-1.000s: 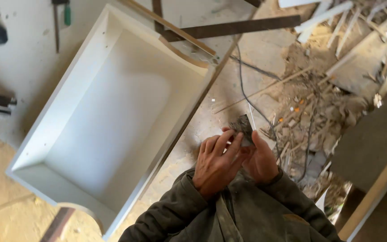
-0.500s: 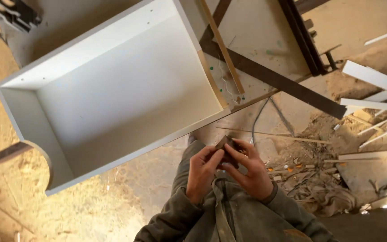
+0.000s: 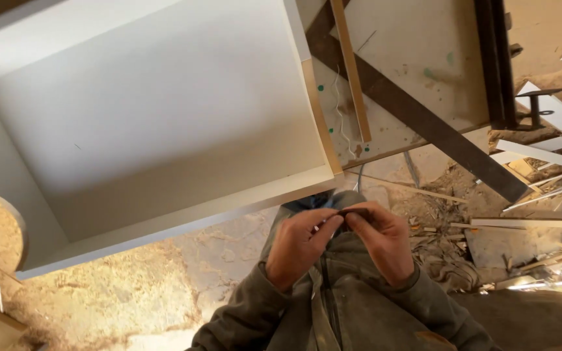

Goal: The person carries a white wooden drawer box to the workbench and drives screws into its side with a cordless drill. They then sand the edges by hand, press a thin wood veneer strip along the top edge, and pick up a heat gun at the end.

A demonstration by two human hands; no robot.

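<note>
Near view: the left hand (image 3: 300, 244) and right hand (image 3: 382, 240) meet in front of an olive-green work jacket (image 3: 339, 305), both pinching one small dark flat piece (image 3: 354, 211) between fingertips; its kind cannot be told. Against the frames just before, the hands have kept the same joint grip while the view has swung, so the handling of the piece appears unfinished. Beyond, a white open-topped box-shaped cabinet carcass (image 3: 151, 130) fills the left. Far right: a pale board tabletop (image 3: 417, 71) crossed by a dark flat bar (image 3: 424, 123), with scattered offcut strips (image 3: 541, 156) on the floor.
</note>
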